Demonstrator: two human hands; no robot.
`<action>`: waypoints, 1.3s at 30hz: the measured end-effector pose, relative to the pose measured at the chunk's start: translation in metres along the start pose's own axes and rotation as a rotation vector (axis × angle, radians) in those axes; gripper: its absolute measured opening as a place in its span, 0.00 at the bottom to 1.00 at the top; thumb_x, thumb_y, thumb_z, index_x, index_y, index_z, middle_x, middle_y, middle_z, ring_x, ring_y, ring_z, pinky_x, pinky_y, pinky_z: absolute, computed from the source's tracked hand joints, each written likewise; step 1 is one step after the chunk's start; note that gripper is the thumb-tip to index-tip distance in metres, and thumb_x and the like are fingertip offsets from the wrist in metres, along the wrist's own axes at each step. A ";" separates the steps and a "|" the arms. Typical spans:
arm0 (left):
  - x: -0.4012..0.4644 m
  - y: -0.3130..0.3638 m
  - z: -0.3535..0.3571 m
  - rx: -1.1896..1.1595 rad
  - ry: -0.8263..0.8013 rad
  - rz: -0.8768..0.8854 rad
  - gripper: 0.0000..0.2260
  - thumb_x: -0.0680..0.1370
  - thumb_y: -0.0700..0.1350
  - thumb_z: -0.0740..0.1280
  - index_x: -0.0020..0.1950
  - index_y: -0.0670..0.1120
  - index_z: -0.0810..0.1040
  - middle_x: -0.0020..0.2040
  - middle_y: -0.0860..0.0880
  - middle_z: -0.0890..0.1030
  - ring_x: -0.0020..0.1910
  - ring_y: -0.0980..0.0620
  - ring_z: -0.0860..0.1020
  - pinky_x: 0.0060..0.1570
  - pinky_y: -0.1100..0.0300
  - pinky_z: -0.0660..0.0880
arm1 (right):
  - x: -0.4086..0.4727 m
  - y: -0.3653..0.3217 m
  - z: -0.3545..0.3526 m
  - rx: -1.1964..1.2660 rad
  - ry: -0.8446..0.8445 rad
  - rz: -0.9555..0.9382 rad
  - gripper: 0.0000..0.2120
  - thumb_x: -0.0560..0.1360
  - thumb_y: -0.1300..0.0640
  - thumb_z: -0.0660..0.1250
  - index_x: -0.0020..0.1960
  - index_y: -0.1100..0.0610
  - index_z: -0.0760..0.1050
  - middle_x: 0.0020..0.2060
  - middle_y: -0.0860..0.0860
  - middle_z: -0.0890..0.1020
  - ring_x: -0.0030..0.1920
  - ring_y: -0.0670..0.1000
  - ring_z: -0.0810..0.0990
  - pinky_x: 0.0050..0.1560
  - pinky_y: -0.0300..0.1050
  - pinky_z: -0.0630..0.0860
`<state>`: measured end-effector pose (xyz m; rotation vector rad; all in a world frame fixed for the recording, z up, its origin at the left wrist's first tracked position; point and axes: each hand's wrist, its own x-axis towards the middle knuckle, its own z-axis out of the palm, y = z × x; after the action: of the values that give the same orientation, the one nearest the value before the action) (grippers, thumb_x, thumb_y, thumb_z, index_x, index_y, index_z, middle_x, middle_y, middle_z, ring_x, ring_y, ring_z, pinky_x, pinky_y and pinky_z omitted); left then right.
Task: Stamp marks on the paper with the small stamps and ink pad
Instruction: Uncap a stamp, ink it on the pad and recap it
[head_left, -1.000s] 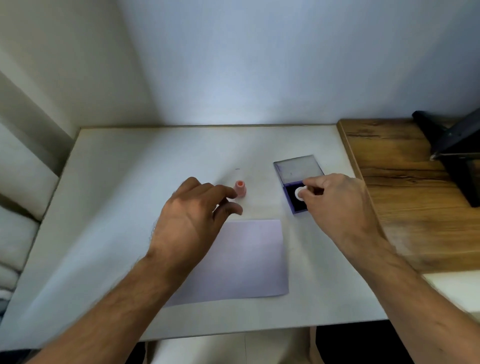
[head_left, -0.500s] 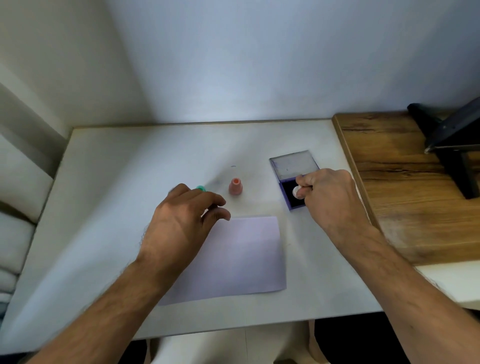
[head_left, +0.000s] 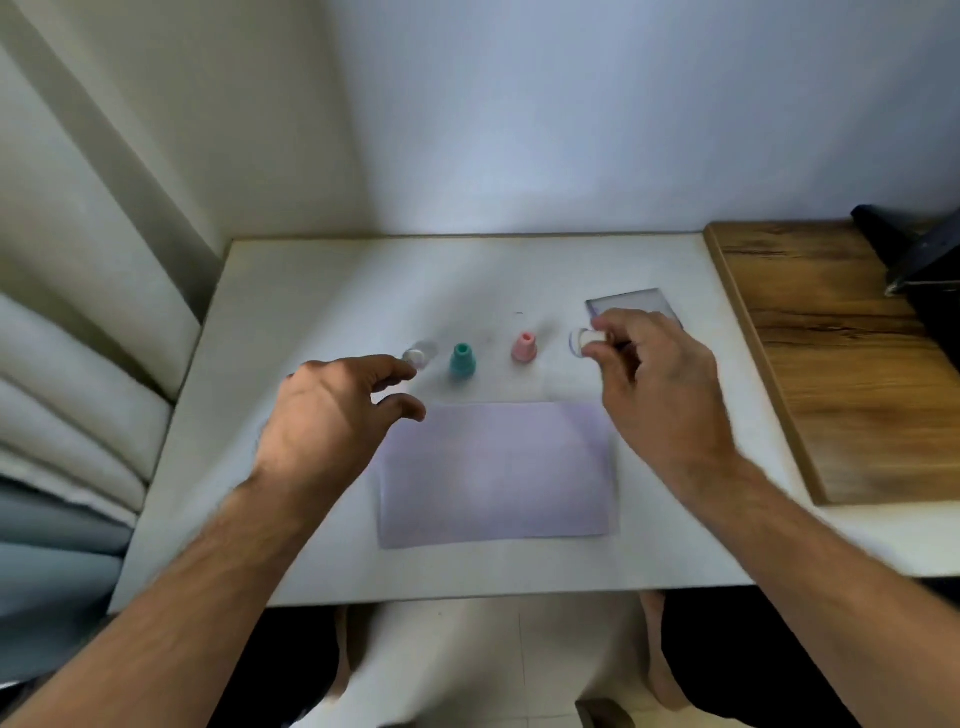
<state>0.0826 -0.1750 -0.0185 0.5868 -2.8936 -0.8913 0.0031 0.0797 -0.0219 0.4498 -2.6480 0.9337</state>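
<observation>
white table (head_left: 311, 291), wooden board (head_left: 831, 364) beside.

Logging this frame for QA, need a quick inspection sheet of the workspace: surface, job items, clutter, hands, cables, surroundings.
Surface: white rectangular table, bare apart from the job's things.
Job's things: pale lilac paper sheet, no marks visible; teal cone-shaped stamp and pink cone-shaped stamp upright beyond the sheet; small whitish stamp left of the teal one; purple ink pad with its clear lid open, mostly hidden behind the right hand.
Clutter: nothing seen.
Hands: right hand pinches a white round stamp above the table; left hand open, fingers near the whitish stamp.
Cables: nothing seen.
Surroundings: wooden board at right, dark object on it; white wall; pale curtain at left.
</observation>
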 end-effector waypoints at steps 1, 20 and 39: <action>0.001 -0.003 -0.001 0.015 -0.012 -0.013 0.12 0.68 0.56 0.76 0.51 0.59 0.84 0.48 0.57 0.85 0.48 0.56 0.82 0.49 0.60 0.78 | -0.005 -0.011 0.006 0.083 -0.011 0.010 0.08 0.75 0.59 0.71 0.54 0.57 0.80 0.47 0.52 0.84 0.41 0.49 0.81 0.44 0.39 0.78; 0.015 -0.044 0.016 -0.033 -0.139 -0.053 0.11 0.69 0.46 0.76 0.51 0.53 0.84 0.45 0.54 0.83 0.48 0.54 0.81 0.52 0.61 0.76 | -0.049 -0.084 0.113 0.757 -0.068 0.546 0.09 0.74 0.62 0.71 0.53 0.52 0.83 0.43 0.51 0.86 0.39 0.54 0.84 0.41 0.48 0.83; 0.011 -0.054 0.016 -0.267 -0.144 -0.201 0.14 0.65 0.46 0.80 0.49 0.51 0.84 0.39 0.57 0.83 0.43 0.57 0.82 0.45 0.63 0.80 | -0.047 -0.101 0.125 0.241 -0.165 0.007 0.12 0.73 0.59 0.73 0.56 0.54 0.83 0.44 0.50 0.84 0.42 0.44 0.82 0.49 0.29 0.76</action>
<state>0.0877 -0.2112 -0.0622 0.8285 -2.8002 -1.3723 0.0637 -0.0666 -0.0767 0.5960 -2.6923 1.2773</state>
